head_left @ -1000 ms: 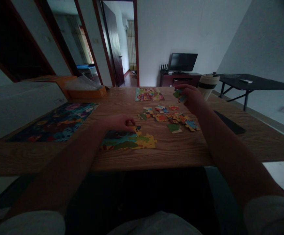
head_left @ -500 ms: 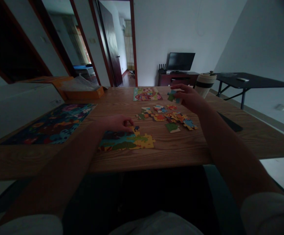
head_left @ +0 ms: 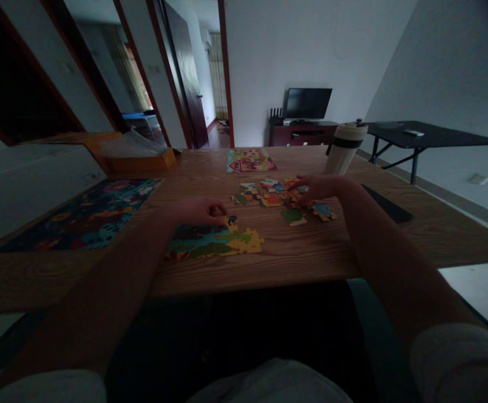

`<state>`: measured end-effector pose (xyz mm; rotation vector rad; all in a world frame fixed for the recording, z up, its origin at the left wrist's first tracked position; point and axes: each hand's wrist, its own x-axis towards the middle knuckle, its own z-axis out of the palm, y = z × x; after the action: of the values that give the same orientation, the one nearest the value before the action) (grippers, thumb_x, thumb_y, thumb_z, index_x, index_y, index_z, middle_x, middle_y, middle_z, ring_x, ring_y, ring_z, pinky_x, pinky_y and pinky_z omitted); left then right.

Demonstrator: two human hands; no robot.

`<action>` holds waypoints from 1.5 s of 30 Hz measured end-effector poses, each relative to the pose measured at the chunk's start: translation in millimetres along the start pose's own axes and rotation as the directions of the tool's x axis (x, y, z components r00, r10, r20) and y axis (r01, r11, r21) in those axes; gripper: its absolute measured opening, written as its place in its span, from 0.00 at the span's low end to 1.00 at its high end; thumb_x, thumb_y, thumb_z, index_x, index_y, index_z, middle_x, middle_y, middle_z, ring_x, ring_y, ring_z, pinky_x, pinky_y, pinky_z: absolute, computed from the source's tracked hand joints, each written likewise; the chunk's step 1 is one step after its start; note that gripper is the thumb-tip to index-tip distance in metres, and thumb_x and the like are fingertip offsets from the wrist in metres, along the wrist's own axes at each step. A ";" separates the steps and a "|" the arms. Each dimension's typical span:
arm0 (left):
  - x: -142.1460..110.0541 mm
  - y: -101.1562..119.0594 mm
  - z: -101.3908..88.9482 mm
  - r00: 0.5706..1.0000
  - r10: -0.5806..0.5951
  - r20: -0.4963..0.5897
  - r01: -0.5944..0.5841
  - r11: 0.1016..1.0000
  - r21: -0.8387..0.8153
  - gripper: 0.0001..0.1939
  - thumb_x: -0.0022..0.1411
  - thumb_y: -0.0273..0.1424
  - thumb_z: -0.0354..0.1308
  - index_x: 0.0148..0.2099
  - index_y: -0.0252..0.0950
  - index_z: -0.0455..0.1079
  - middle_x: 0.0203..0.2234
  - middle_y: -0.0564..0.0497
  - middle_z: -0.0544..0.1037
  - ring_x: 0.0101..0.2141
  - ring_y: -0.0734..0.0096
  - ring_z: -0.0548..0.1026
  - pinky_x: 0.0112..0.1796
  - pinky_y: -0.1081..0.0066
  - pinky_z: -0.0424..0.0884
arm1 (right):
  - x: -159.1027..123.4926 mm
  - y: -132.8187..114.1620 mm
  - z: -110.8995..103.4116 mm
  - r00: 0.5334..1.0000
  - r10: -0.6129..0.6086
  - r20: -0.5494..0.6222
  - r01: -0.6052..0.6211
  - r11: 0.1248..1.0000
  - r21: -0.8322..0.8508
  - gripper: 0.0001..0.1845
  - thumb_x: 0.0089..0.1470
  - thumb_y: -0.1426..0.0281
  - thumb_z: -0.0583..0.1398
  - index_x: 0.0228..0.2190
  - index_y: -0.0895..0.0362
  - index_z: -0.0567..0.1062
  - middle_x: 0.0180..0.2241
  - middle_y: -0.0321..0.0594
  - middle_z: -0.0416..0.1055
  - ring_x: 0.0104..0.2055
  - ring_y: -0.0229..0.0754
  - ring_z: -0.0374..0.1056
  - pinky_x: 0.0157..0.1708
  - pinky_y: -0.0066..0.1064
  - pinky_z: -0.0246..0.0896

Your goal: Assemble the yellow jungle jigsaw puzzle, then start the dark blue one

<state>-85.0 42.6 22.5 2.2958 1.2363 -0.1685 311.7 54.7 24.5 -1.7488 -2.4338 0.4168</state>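
A partly joined jigsaw puzzle [head_left: 244, 242] in yellow, green and teal lies near the table's front edge. My left hand [head_left: 204, 212] rests at its upper left edge with fingers curled together. Whatever is between those fingertips is hidden. Close beside them is a yellow bit with a dark blue figure [head_left: 232, 220]. My right hand [head_left: 317, 189] reaches over a heap of loose puzzle pieces [head_left: 271, 200], palm down and fingers apart. Its fingertips are among the pieces, and some are covered by it. A green piece [head_left: 293, 217] lies just below this hand.
Behind the heap lies a colourful picture sheet [head_left: 251, 161]. A tall cup [head_left: 345, 148] stands beyond my right hand, with a dark flat object [head_left: 386, 204] to its right. On the left are a dark blue picture [head_left: 88, 212] and an orange box [head_left: 143, 162].
My right hand has come down from above the table onto the loose pieces. The green and blue piece it held up no longer shows in its fingers. My left hand stays put.
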 end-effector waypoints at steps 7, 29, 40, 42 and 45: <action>-2.7 3.6 -0.7 1.000 0.002 -0.003 -0.002 1.000 -0.008 0.32 0.56 0.54 0.62 0.57 0.42 0.73 0.44 0.48 0.81 0.36 0.63 0.77 0.34 0.69 0.70 | 4.9 -9.5 8.0 0.994 -0.007 0.111 0.010 1.000 -0.028 0.26 0.41 0.61 0.73 0.45 0.46 0.83 0.42 0.40 0.81 0.38 0.50 0.77 0.36 0.37 0.70; -3.6 5.1 -0.9 1.000 0.004 -0.010 -0.004 1.000 0.006 0.31 0.57 0.53 0.61 0.57 0.43 0.73 0.45 0.49 0.81 0.38 0.63 0.77 0.36 0.68 0.69 | 9.5 -38.2 33.5 0.995 -0.052 -0.087 0.064 0.987 0.146 0.25 0.45 0.59 0.71 0.46 0.50 0.78 0.41 0.44 0.79 0.37 0.51 0.76 0.38 0.42 0.71; -5.9 9.9 -2.2 1.000 -0.022 0.019 0.022 1.000 -0.005 0.32 0.57 0.54 0.61 0.58 0.43 0.73 0.41 0.50 0.82 0.34 0.65 0.77 0.33 0.70 0.68 | 6.4 -65.2 34.7 0.905 -0.177 -0.387 0.319 0.884 0.341 0.40 0.43 0.61 0.72 0.58 0.51 0.71 0.47 0.47 0.75 0.45 0.50 0.73 0.48 0.43 0.72; -6.3 10.5 -1.7 1.000 -0.019 0.015 0.020 1.000 -0.011 0.32 0.56 0.54 0.62 0.57 0.43 0.73 0.42 0.50 0.81 0.34 0.66 0.76 0.33 0.70 0.68 | 5.4 -63.2 34.0 0.905 -0.178 -0.386 0.321 0.882 0.345 0.40 0.43 0.61 0.73 0.58 0.52 0.72 0.47 0.47 0.75 0.44 0.50 0.73 0.47 0.42 0.72; -5.3 9.0 -0.8 1.000 -0.004 0.013 0.005 1.000 -0.023 0.31 0.57 0.54 0.61 0.57 0.42 0.73 0.44 0.49 0.81 0.35 0.66 0.76 0.33 0.70 0.68 | 6.3 -56.1 30.7 0.908 -0.149 -0.392 0.290 0.899 0.329 0.41 0.45 0.57 0.72 0.59 0.53 0.71 0.47 0.48 0.75 0.42 0.49 0.74 0.44 0.42 0.73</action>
<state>-80.8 35.0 28.5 2.2695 1.2310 -0.1696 250.7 39.2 10.9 -1.2406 -2.0875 0.4603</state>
